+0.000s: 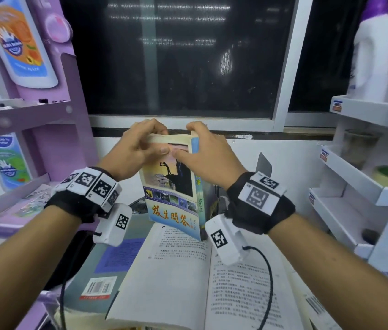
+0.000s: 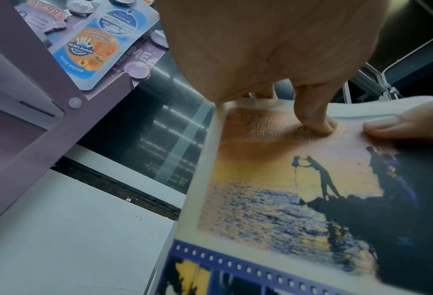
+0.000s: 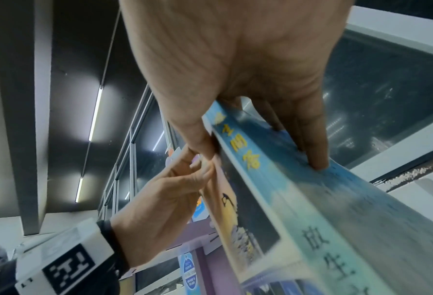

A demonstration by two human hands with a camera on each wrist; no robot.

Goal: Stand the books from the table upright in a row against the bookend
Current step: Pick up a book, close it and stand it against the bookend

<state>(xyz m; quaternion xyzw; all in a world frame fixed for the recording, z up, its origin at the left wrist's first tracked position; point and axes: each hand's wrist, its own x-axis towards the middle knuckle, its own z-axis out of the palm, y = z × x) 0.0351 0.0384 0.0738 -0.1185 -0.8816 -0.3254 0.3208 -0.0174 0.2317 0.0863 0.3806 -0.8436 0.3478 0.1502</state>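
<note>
While both the left hand (image 1: 138,148) and right hand (image 1: 208,153) pinch its top, the sunset-covered paperback (image 1: 174,194) stands upright

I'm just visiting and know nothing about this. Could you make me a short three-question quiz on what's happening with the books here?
1. True or false: the sunset-cover book lies flat on the table.
2. Which hands hold it? A) left hand only B) right hand only C) both
3. Fill in: below it lies an ___ book showing printed pages.

Key:
1. False. It is held upright by its top end.
2. C. Each grip closes on the top end, thumbs on the front cover and fingers over the top.
3. open. A grey book with a barcode lies to its left, partly under it.
</note>
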